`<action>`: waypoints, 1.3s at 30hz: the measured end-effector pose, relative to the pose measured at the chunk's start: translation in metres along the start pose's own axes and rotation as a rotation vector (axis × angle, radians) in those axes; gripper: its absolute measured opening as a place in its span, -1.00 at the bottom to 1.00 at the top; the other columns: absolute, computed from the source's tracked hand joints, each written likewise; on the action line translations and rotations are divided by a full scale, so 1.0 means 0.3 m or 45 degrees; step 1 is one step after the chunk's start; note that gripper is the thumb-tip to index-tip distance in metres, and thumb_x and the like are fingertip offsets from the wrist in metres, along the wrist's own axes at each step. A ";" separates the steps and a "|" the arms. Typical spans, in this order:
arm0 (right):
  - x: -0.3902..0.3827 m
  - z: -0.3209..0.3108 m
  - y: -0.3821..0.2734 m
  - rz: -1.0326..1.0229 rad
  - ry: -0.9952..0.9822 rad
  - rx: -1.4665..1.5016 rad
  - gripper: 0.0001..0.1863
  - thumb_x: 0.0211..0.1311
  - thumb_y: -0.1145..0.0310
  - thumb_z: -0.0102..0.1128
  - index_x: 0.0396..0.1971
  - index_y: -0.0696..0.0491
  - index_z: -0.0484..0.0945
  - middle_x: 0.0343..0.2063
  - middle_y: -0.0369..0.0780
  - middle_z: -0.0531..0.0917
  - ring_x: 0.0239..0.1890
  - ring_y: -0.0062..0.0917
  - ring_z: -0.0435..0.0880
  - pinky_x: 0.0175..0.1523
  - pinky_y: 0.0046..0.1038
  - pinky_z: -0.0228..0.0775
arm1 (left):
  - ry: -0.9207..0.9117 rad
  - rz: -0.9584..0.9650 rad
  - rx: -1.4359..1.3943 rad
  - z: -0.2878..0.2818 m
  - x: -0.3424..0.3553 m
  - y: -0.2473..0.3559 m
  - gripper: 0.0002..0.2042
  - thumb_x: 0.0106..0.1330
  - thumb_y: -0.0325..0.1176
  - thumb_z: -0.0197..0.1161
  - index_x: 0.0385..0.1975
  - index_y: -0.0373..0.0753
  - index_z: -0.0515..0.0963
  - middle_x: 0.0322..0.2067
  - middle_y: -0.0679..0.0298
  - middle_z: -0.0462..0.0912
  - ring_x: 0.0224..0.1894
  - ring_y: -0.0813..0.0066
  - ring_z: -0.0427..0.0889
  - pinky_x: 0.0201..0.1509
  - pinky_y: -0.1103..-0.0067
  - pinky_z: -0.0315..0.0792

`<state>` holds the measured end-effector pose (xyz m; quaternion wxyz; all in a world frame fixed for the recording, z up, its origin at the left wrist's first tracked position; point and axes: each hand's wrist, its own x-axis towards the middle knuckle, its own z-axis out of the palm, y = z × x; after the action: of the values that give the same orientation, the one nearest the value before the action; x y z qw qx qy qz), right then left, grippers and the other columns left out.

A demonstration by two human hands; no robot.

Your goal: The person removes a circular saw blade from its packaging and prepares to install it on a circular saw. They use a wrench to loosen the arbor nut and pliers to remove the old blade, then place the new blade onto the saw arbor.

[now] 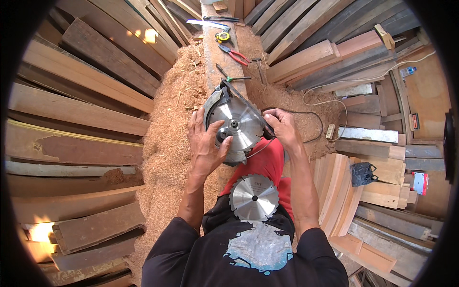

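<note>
A circular saw (213, 115) rests tilted in front of me, its toothed round blade (246, 122) facing up with a dark bolt at the centre. My left hand (205, 141) holds the guard's left edge, with thumb and index finger curved about a dark round part beside the blade. At the other side, my right hand (282, 126) grips the saw by the dark edge of its base, and its fingertips are partly hidden. A second saw blade (265, 191), loose and shiny, lies on my lap against my shirt.
Beyond the saw, a narrow wooden bench (215, 62) carries red-handled pliers (234, 55), a yellow tape measure (223, 36), a square (206, 24) and a green-and-black tool (236, 78). Sawdust (165, 143) heaps around it. Stacked timber (91, 71) lines both sides. A pale cable (373, 79) runs at right.
</note>
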<state>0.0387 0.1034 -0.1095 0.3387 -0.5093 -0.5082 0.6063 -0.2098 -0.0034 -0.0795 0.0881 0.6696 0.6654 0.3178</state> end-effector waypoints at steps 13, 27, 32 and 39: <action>0.102 0.026 -0.001 0.213 -0.203 0.172 -0.81 0.44 0.33 0.22 -0.17 0.13 0.69 -0.50 -0.40 0.68 -0.60 -0.81 0.52 -0.51 -0.66 0.36 | -0.131 -0.108 0.001 0.012 -0.011 -0.003 -0.40 0.05 -0.21 0.57 0.17 -0.09 0.58 0.46 -0.21 0.15 0.52 -0.23 0.07 0.54 0.05 0.02; 0.098 0.029 0.004 0.207 -0.187 0.187 -0.84 0.42 0.38 0.24 -0.19 0.17 0.68 -0.47 -0.37 0.70 -0.55 -0.81 0.53 -0.46 -0.65 0.38 | -0.140 -0.093 -0.023 0.018 0.012 -0.029 -0.50 -0.02 -0.30 0.63 -0.14 -0.27 0.49 0.43 -0.31 0.18 0.47 -0.33 0.11 0.50 0.00 0.04; 0.101 0.023 0.008 0.226 -0.221 0.245 -0.84 0.42 0.38 0.23 -0.21 0.16 0.68 -0.49 -0.38 0.68 -0.57 -0.82 0.52 -0.49 -0.66 0.35 | -0.186 -0.109 -0.064 0.021 0.003 -0.042 -0.51 0.01 -0.30 0.62 -0.16 -0.26 0.46 0.47 -0.28 0.13 0.52 -0.28 0.06 0.56 0.04 -0.04; 0.095 0.021 0.018 0.187 -0.197 0.150 -0.82 0.45 0.35 0.20 -0.18 0.13 0.69 -0.51 -0.42 0.67 -0.62 -0.85 0.49 -0.53 -0.70 0.32 | -0.173 -0.091 -0.008 0.035 0.001 -0.044 -0.50 0.07 -0.28 0.57 0.02 -0.18 0.56 0.45 -0.28 0.14 0.48 -0.32 0.08 0.50 -0.02 0.03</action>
<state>0.0261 0.1267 -0.1226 0.2826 -0.4760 -0.4576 0.6958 -0.2151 0.0013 -0.0946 0.1464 0.6651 0.6806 0.2702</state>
